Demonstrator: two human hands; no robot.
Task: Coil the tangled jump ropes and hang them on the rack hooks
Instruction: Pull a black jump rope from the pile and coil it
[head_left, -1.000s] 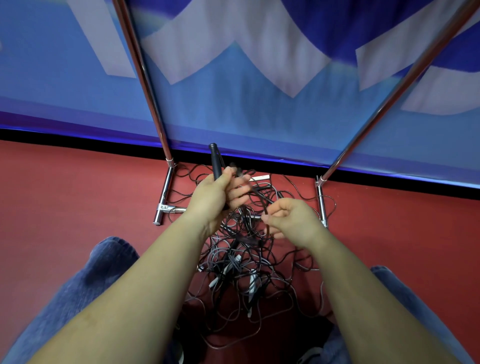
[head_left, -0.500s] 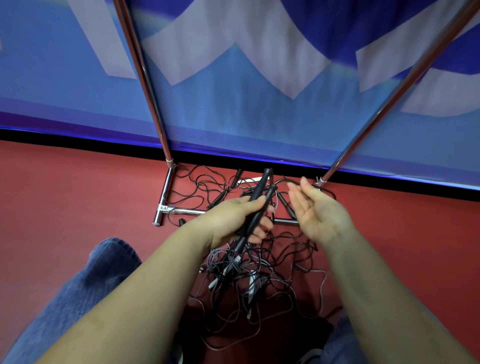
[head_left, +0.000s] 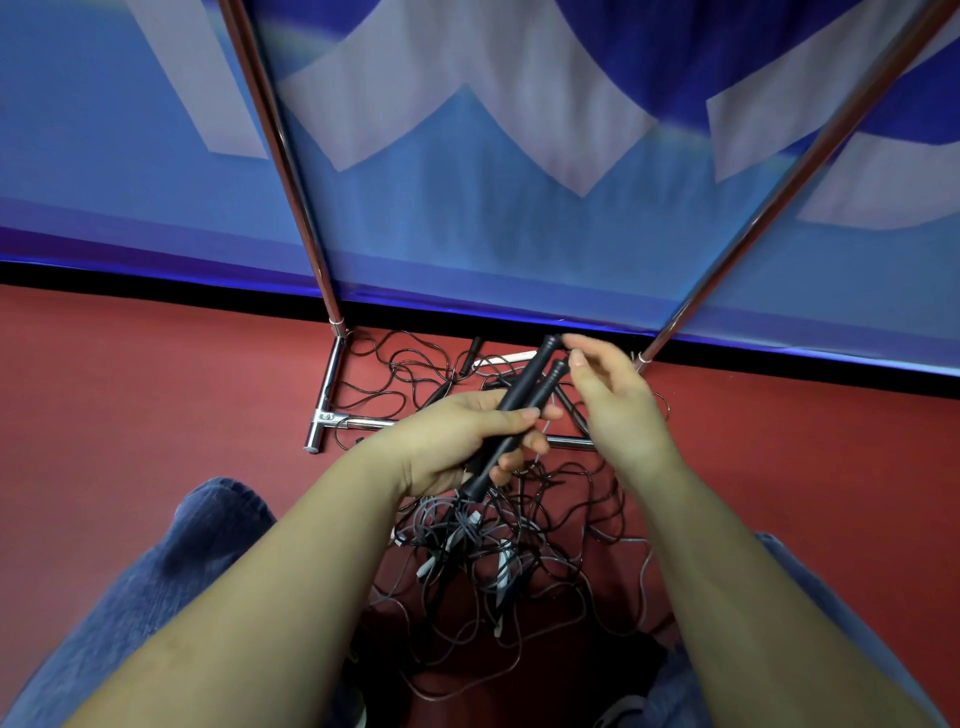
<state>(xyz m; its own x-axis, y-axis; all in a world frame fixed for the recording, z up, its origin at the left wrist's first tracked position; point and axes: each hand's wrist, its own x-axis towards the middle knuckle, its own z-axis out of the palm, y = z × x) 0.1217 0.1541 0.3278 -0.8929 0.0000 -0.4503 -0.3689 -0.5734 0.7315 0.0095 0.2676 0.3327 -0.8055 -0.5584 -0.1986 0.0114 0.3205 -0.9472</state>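
My left hand (head_left: 467, 441) grips two black jump rope handles (head_left: 524, 395) side by side, their tips pointing up and away from me. From their lower ends thin cords drop into a tangled pile of jump ropes (head_left: 493, 551) on the red floor between my knees. My right hand (head_left: 613, 405) hovers beside the handle tips, its fingers reaching toward them with slightly bent fingertips and holding nothing. Behind the pile stands the chrome rack (head_left: 322, 415); only its floor base and two slanting poles show. The rack's hooks are out of view.
A blue and white banner (head_left: 519, 234) hangs behind the rack. More loose cord and a black handle (head_left: 470, 353) lie over the rack's base bars. My knees in blue jeans (head_left: 182, 561) flank the pile on both sides.
My left hand has tilted the handle from upright to slanting right, now with a second handle beside it. My right hand let go of the cord, opened and moved up to the handle tips.
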